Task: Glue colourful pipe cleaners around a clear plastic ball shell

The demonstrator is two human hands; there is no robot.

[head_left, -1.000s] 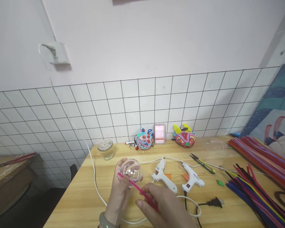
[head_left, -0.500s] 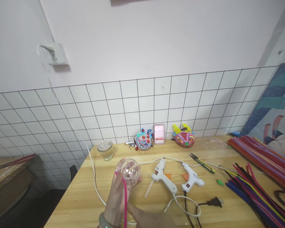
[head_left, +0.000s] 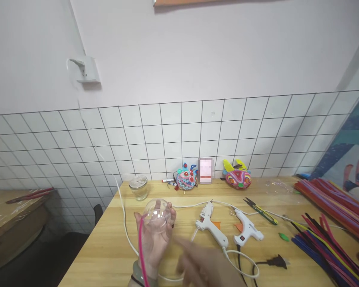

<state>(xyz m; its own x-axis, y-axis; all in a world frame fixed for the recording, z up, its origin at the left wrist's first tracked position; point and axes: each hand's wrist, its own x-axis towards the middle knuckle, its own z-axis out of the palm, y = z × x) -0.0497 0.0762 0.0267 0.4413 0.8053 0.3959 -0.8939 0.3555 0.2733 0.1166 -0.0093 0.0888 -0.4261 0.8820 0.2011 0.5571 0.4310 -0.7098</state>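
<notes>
We hold a clear ball point(head_left: 157, 215) in our left hand point(head_left: 155, 247), palm turned up and fingers curved around the far side of it, above the tabletop point(head_left: 92, 259). A pink fuzzy stem point(head_left: 141, 247) meets the ball's left side and runs down in front of our wrist, over a grey-green bangle point(head_left: 135, 275), and out at the bottom edge. We cannot tell whether its upper end is fastened to the ball or only lies against it. Our right hand point(head_left: 206, 263) is just beside the left, apart from the ball; it is blurred, so we cannot tell whether its fingers grip anything.

To the right of the ball lie a white glue gun point(head_left: 215, 232) with a translucent stick in its back and, next to it, a second glue gun point(head_left: 247, 230). Beyond them we see green-and-yellow snips point(head_left: 265, 214), a small green piece point(head_left: 283, 237) and a bunch of coloured stems point(head_left: 320, 247). A glass jar point(head_left: 140, 190) stands behind our left hand, and two decorated animal faces point(head_left: 238, 179) rest near the tiled wall point(head_left: 191, 127).
</notes>
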